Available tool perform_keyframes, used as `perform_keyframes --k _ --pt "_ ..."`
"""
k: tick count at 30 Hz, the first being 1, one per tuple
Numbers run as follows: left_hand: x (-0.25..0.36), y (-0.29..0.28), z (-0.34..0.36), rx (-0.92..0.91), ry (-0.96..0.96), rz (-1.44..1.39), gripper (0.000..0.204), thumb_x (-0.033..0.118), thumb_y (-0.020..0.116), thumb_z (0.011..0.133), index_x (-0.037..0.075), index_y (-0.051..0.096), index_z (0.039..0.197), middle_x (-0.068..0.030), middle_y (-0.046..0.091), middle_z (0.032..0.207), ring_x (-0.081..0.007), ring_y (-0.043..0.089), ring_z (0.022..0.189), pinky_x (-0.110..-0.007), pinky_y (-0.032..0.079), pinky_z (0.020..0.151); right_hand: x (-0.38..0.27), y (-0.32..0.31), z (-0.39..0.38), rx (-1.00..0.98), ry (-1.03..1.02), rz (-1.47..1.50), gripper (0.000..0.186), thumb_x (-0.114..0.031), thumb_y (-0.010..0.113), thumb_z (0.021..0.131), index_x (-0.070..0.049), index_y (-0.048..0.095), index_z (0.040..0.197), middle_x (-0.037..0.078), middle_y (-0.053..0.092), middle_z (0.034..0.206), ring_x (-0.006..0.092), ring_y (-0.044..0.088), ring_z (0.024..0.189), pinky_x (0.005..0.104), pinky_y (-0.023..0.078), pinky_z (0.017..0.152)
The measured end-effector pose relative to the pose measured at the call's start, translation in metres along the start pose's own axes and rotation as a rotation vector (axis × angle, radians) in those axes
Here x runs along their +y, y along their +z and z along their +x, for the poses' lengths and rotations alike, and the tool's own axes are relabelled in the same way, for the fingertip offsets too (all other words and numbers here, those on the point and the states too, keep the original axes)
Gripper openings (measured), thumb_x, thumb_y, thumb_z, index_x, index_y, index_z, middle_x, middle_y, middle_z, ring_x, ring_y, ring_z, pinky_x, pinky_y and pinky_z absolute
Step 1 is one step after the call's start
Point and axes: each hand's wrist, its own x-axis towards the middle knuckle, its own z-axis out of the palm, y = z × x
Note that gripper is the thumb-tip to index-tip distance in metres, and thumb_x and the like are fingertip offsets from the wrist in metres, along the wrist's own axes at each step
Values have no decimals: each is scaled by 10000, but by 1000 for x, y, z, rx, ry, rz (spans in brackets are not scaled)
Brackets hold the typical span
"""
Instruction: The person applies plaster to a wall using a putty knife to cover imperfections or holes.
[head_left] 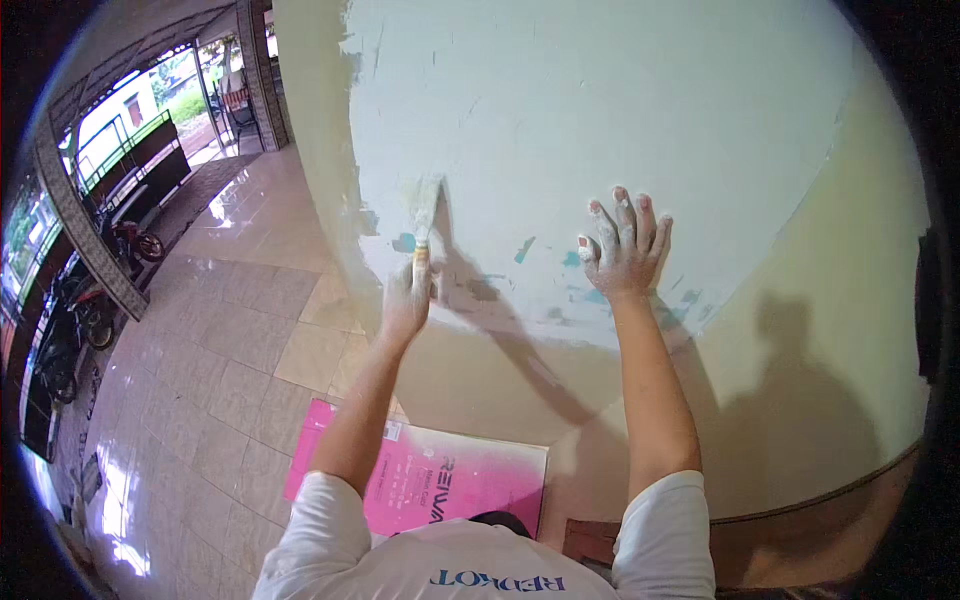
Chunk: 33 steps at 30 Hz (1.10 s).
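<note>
In front of me is a wall with a large white patched area (590, 100), its lower part mottled with teal and grey spots. My left hand (410, 295) grips the handle of a white-coated scraper (428, 205), blade pointing up against the patch at its lower left. My right hand (625, 245) lies on the patch to the right, fingers spread and dusted white, holding nothing. The painted wall around the patch (795, 235) is pale cream, with shadows of my arms and head on it.
A pink cardboard sheet (400, 480) lies on the tiled floor (210, 380) below me. A brown board (585, 540) is at lower right. To the left stand pillars (265, 80), a dark gate (140, 160) and parked motorbikes (80, 320), with daylight outside.
</note>
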Motion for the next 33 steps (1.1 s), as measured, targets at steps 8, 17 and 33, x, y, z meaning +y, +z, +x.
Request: perform_keyframes --k 8,17,33 --pt "78 -47 56 3 18 -135 612 551 376 924 -6 569 758 -37 478 524 -122 461 487 -280 368 480 6 -3 -1 10 -18 -23 516 -407 613 758 -301 511 1253 1 373 1407 265 256 1348 607 148 1063" --pt "31 -38 24 9 26 -43 596 524 408 925 -7 555 698 -54 480 503 -125 503 479 -293 379 466 0 -1 -3 -59 -12 -32 511 -419 609 773 -295 508 1258 2 352 1427 271 221 1362 620 162 1051" --pt "-54 21 -37 -134 -253 4 523 464 368 952 11 575 793 -113 557 584 -200 575 612 -349 452 627 5 4 -7 -35 -5 -32 467 -452 582 782 -297 541 1221 -9 366 1410 268 246 1347 609 158 1055"
